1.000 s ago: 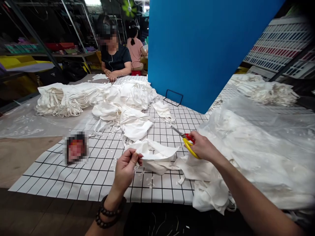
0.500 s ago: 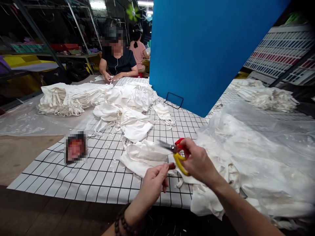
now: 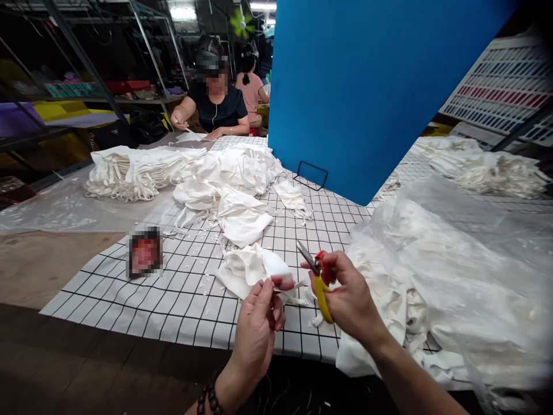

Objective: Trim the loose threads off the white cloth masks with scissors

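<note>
Thumb and fingers of my left hand (image 3: 259,314) pinch the near edge of a white cloth piece (image 3: 246,268), which is partly raised and folded over on the table. My fingers cover the pinched spot. To the right, my right hand (image 3: 352,297) is closed round scissors (image 3: 318,267) with red and yellow handles. Their blades point up and left, apart from the cloth, and look close together. Thin white strips lie on the table between and below the two hands.
A checked cloth covers the table (image 3: 129,308), with small white scraps scattered on it. White pieces are piled (image 3: 237,167) and stacked (image 3: 125,173) beyond. A blue board (image 3: 345,98) stands at the back. Plastic-covered white cloth (image 3: 466,276) lies right. A co-worker (image 3: 220,109) sits opposite.
My left hand has moved left and up a little, and the cloth piece has lifted and folded. The scissors have tilted more upright. The view has shifted slightly.
</note>
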Action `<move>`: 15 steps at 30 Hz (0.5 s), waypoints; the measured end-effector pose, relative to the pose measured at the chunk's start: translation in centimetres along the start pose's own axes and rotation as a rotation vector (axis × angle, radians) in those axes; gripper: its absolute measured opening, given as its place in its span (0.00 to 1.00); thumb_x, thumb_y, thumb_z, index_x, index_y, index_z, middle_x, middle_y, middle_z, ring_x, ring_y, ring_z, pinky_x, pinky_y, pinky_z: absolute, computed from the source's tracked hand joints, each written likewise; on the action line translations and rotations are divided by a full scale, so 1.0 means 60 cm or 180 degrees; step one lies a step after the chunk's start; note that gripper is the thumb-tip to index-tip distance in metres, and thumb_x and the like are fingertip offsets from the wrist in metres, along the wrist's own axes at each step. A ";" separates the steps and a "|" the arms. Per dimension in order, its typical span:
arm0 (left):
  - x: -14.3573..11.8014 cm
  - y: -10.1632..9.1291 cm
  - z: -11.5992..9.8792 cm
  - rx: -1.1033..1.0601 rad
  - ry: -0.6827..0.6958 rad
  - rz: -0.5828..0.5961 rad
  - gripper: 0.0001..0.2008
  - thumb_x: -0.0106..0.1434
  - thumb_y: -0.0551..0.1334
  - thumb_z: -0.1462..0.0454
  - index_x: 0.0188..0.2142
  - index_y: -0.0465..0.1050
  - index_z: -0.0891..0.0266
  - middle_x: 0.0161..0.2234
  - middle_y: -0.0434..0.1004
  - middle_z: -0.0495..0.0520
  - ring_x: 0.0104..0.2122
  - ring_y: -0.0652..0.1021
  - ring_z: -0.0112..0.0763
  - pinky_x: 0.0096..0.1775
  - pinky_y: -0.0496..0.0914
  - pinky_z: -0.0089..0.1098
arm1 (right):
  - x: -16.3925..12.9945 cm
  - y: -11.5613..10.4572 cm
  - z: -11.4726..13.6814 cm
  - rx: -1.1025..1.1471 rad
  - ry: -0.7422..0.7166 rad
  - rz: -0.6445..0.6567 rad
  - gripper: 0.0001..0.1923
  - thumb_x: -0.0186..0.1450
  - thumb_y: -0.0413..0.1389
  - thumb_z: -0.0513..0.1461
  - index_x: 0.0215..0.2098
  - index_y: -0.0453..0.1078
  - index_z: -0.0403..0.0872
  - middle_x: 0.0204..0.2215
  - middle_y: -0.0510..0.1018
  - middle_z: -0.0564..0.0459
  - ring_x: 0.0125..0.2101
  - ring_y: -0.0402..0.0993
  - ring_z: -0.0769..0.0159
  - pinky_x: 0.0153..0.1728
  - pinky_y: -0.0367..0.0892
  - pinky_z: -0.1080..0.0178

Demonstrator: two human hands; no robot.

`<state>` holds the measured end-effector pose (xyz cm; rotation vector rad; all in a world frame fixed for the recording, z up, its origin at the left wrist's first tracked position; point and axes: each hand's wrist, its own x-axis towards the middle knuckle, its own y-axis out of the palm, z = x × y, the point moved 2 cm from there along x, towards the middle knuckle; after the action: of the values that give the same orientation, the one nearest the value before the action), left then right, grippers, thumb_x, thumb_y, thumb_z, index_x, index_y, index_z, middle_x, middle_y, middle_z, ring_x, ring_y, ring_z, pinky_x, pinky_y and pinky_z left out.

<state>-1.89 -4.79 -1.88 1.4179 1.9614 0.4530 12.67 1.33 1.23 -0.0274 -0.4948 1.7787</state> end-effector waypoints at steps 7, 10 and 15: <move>-0.033 0.001 -0.039 -0.0235 -0.0595 0.0486 0.16 0.64 0.60 0.54 0.43 0.74 0.66 0.21 0.63 0.45 0.18 0.58 0.18 0.19 0.58 0.22 | 0.075 0.038 0.014 0.0834 -0.0243 0.1576 0.14 0.60 0.61 0.38 0.36 0.58 0.50 0.38 0.72 0.53 0.29 0.65 0.71 0.30 0.63 0.67; -0.035 -0.011 -0.040 -0.0158 -0.0676 0.0615 0.15 0.63 0.63 0.57 0.43 0.73 0.66 0.21 0.61 0.44 0.18 0.58 0.18 0.20 0.60 0.22 | 0.089 0.065 0.016 0.1061 -0.0059 0.2123 0.17 0.57 0.64 0.38 0.36 0.58 0.50 0.35 0.73 0.55 0.31 0.67 0.70 0.31 0.65 0.67; -0.029 -0.033 -0.029 0.0041 -0.0696 0.0537 0.16 0.65 0.61 0.55 0.45 0.71 0.66 0.23 0.68 0.47 0.18 0.59 0.18 0.20 0.61 0.23 | 0.097 0.077 0.004 0.0899 -0.0107 0.1864 0.18 0.55 0.65 0.38 0.36 0.60 0.49 0.33 0.74 0.56 0.28 0.65 0.71 0.29 0.64 0.67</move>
<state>-4.15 -6.92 -1.34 1.5781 1.6822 0.3445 6.78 5.83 1.23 0.0612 -0.2657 2.4139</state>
